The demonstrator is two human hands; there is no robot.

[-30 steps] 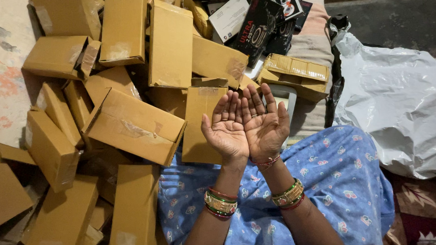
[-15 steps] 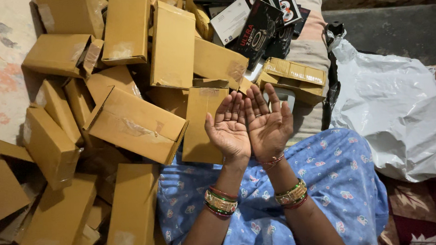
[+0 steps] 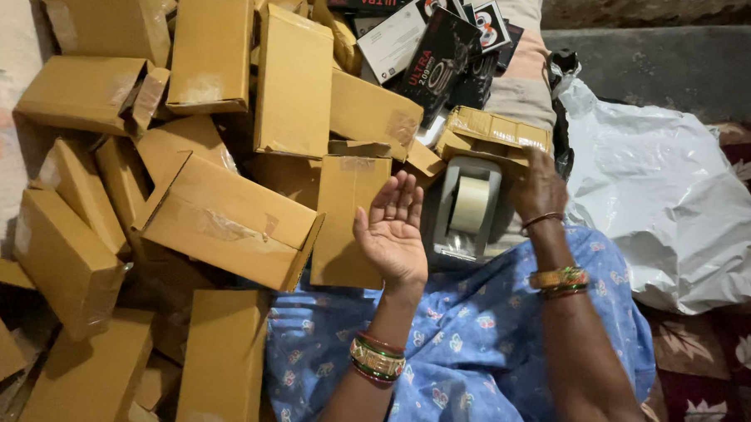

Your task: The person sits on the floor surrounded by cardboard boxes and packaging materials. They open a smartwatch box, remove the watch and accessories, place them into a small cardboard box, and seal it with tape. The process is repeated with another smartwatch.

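Note:
My left hand (image 3: 393, 231) is raised palm up with fingers apart and holds nothing; it hovers over an upright brown cardboard box (image 3: 347, 224). My right hand (image 3: 537, 184) lies palm down with its fingers on the edge of a flattened brown box (image 3: 493, 132). Between the hands a grey tape dispenser (image 3: 467, 212) with a pale roll of tape rests against my lap. Both wrists carry bangles, and a blue flowered cloth (image 3: 472, 341) covers my lap.
Several brown cardboard boxes (image 3: 226, 220) are heaped on the left and at the top. Black printed product boxes (image 3: 441, 55) lie at the top middle. A large white plastic bag (image 3: 666, 201) lies on the right, beside a dark flowered mat (image 3: 714, 365).
My two hands were together, palms up. They have parted: the right hand turned over and moved right onto the flattened box, which uncovers the tape dispenser.

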